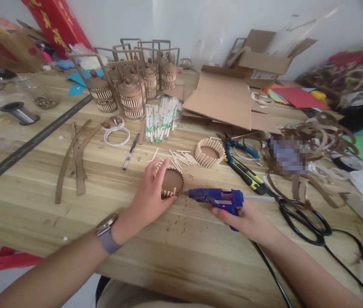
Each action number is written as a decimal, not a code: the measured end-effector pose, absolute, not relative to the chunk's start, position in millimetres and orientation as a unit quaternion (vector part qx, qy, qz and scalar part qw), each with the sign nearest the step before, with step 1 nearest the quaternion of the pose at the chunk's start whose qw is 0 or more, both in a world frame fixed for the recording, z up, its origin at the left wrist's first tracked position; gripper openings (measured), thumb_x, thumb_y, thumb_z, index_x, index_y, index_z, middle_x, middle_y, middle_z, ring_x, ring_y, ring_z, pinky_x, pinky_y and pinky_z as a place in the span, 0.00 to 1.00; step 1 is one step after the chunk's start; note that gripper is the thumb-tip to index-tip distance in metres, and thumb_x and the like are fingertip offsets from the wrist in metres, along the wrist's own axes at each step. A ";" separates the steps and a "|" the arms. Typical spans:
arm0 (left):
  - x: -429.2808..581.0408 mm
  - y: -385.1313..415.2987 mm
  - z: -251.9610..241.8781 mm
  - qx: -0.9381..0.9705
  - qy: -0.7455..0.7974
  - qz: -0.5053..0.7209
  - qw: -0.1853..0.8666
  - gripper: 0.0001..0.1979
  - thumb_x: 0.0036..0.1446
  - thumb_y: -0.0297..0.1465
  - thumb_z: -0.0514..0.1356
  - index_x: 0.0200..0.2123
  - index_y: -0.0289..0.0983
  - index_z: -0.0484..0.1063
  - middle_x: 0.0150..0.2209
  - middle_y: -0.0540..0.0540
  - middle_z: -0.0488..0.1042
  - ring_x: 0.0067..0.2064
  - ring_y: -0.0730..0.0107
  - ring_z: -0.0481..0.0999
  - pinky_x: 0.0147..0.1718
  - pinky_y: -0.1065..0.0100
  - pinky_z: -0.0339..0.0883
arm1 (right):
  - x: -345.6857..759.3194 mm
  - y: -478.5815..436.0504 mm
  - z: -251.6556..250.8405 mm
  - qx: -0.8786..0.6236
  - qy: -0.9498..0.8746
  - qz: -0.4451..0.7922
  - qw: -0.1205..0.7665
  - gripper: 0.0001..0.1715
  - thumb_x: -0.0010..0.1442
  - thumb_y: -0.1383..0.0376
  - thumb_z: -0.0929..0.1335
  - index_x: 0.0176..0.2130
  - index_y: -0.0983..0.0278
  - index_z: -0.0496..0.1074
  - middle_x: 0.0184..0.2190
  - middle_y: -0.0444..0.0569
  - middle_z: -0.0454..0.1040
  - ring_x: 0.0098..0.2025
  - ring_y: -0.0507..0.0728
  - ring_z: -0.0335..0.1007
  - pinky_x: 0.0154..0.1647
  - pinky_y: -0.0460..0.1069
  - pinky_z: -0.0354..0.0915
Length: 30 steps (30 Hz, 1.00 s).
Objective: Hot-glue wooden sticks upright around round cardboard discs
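Observation:
A round cardboard base [172,180] with short wooden sticks standing along part of its rim lies on the wooden table. My left hand [152,192] holds it from the left, thumb at the near edge and fingers at the far side. Closed round the handle of a blue glue gun [215,196] is my right hand [243,218]. The gun's nozzle points left, close to the base's right edge. Loose sticks [181,158] are scattered behind the base. A second ring of upright sticks [210,153] sits behind and to the right.
Several lantern-like pieces [131,100] stand at the back, near wrapped stick packs [162,119] and cardboard sheets [222,96]. A knife [131,152] and cardboard strips [79,162] lie left. Pliers [242,149], a yellow-black cutter [245,173], scissors [306,222] and a black cable [272,273] are right.

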<state>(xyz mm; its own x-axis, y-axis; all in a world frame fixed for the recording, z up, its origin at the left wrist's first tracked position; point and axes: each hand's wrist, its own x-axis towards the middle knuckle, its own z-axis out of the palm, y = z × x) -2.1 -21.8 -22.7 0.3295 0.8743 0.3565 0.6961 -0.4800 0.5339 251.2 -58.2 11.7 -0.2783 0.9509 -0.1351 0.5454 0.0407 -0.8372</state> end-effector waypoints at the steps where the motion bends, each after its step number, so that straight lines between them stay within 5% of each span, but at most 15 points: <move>1: -2.2 -21.6 -22.9 0.803 0.488 0.309 0.144 0.52 0.50 0.25 0.68 0.68 0.46 0.38 0.64 0.34 0.49 0.67 0.44 0.53 0.63 0.42 0.54 | 250.7 -58.3 10.6 -0.551 -0.683 0.414 0.240 0.19 0.56 0.48 0.68 0.34 0.62 0.75 0.32 0.49 0.78 0.34 0.59 0.74 0.37 0.52 0.72; 30: -2.4 -20.4 -23.7 0.798 0.491 0.314 0.156 0.49 0.49 0.27 0.66 0.68 0.45 0.42 0.63 0.35 0.51 0.67 0.44 0.55 0.62 0.42 0.57 | 242.4 -63.6 -0.3 -0.535 -0.770 0.285 0.200 0.14 0.61 0.56 0.65 0.36 0.62 0.75 0.32 0.51 0.80 0.33 0.60 0.76 0.37 0.52 0.71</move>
<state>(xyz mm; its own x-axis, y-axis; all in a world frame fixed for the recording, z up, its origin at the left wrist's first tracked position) -2.4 -20.4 -23.7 0.3209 0.8811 0.3473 0.6853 -0.4691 0.5570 242.4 -63.6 -0.3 -0.3486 0.9373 0.0028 0.7093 0.2657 -0.6529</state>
